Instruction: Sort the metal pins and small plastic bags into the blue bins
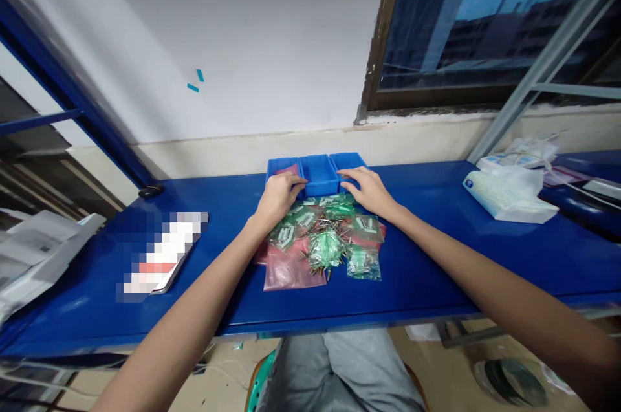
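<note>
Three small blue plastic bins stand side by side against the wall: a left bin [276, 165], a middle bin [319, 173] and a right bin [348, 160]. My left hand [280, 195] is closed at the front rim where the left and middle bins meet. My right hand [366, 189] has its fingertips and thumb on the front rim of the right bin, beside the middle one. Pink plastic shows inside the left bin. In front of the bins lie clear bags of small white parts [286, 235], loose brass-coloured screws [315, 266] and a pink plastic bag [291, 270].
A blue table [427, 282] runs along the wall. At the right is a tissue pack [509, 195], with cables and other items behind it. On the left lie a phone-like slab [174, 257], partly blurred out, and white cardboard boxes [43, 250].
</note>
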Motion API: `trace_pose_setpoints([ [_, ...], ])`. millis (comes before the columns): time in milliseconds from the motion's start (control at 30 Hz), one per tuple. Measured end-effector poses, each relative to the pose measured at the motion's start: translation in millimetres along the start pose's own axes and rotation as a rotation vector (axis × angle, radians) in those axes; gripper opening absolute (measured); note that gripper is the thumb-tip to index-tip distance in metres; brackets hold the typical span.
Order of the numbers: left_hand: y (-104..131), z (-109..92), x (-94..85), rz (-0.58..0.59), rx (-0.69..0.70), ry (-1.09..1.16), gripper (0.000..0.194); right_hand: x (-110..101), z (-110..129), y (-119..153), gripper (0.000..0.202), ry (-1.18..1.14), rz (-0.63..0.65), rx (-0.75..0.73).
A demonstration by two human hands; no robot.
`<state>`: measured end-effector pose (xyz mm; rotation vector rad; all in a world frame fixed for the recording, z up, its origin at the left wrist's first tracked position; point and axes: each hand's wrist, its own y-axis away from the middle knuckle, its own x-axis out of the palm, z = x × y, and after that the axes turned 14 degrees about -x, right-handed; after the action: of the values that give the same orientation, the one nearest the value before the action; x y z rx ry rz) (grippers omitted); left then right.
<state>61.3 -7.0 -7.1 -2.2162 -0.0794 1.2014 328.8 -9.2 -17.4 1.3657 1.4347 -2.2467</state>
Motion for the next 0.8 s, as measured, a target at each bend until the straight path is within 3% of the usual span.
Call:
trace_pose_setpoints([
  [533, 1, -3, -1.1, -0.006, -0.056, 0.074, 0.012, 2, -2, 2, 0.032, 0.012, -0.002, -0.002],
  [700, 4, -8, -8.3, 0.005, 0.021, 0.01, 0.012, -8, 7, -1, 0.033, 0.055, -0.05, 0.027],
  [800, 6, -19, -20.8, 0.029, 0.072, 0.002, 0.015, -17, 22, -4, 0.03, 0.039, -0.076, -0.044],
])
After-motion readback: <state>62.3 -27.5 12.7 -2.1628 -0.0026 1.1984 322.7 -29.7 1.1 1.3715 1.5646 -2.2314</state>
